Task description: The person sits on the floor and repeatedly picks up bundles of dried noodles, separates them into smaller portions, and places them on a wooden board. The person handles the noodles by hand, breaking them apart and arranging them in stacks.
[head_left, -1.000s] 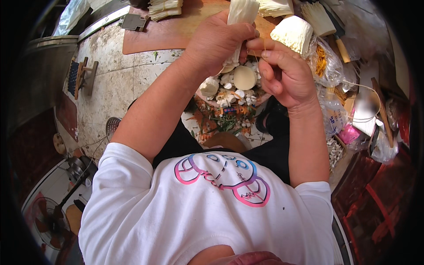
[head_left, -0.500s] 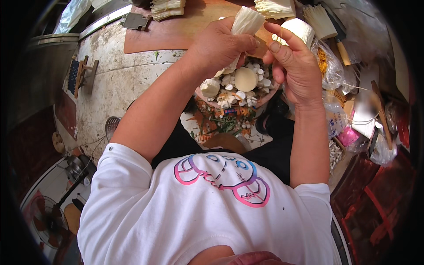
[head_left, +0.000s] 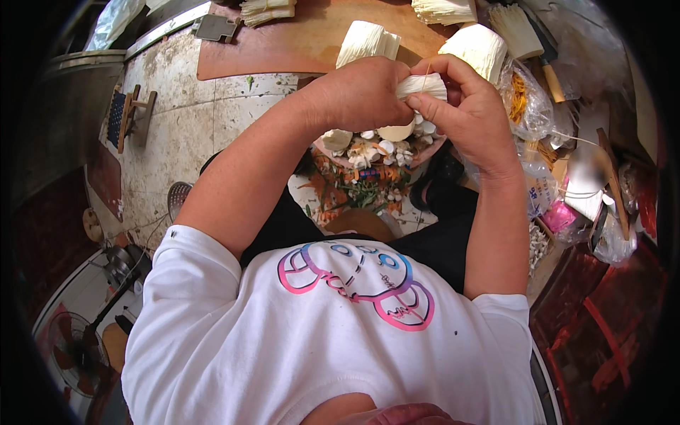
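My left hand (head_left: 361, 91) is wrapped round a small bundle of pale, thin-stalked enoki mushrooms (head_left: 428, 86), whose end sticks out between my hands. My right hand (head_left: 473, 117) closes on that end, its thumb below and fingers above. A thin yellowish rubber band (head_left: 428, 69) shows at the right fingertips; how far it goes round the bundle is hidden. Just beyond my left hand, a bigger enoki bundle (head_left: 367, 44) rests on the brown board (head_left: 283, 53). Below the hands is a round pinkish basin (head_left: 433, 151) of cut-off mushroom ends (head_left: 386, 150).
More enoki bundles (head_left: 476, 51) lie on the board. To their right are a wooden-handled knife (head_left: 551, 81) and a plastic bag of yellow rubber bands (head_left: 519, 99). A metal cleaver blade (head_left: 217, 28) lies at the far left corner. Orange and green scraps (head_left: 347, 191) litter the floor below the basin.
My hands have come together, and the bundle has tipped from nearly upright to sideways. The right hand has moved from apart onto its end, with the rubber band. The larger bundle behind is uncovered.
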Motion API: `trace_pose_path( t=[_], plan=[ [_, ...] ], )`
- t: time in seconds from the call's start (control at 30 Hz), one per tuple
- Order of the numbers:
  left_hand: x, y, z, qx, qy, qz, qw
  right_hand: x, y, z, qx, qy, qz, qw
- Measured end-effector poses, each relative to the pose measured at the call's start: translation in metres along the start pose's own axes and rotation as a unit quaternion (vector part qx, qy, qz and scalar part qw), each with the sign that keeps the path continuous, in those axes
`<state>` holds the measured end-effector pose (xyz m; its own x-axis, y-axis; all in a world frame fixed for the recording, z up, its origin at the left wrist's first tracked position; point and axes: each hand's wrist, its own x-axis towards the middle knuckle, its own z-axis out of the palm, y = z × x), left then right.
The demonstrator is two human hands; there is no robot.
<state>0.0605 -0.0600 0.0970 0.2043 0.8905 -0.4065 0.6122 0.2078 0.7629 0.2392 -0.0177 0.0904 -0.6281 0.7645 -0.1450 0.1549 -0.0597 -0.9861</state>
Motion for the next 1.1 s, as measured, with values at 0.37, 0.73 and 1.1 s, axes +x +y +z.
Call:
trace_pose_path(
  t=[0.37,0.73,1.1],
  plan=[
    [-0.001,0.004,0.004,-0.01,0.059,0.064,0.996,-0.003,-0.011,-0.003,-0.041,-0.017,0.023,0.999],
    [-0.003,0.005,0.003,-0.016,0.04,0.07,0.997,-0.006,-0.02,-0.006,0.041,-0.095,0.101,0.989],
    [-0.002,-0.037,-0.034,-0.076,0.059,0.056,0.994,-0.002,-0.019,-0.004,0.049,0.068,0.058,0.995]
  ],
)
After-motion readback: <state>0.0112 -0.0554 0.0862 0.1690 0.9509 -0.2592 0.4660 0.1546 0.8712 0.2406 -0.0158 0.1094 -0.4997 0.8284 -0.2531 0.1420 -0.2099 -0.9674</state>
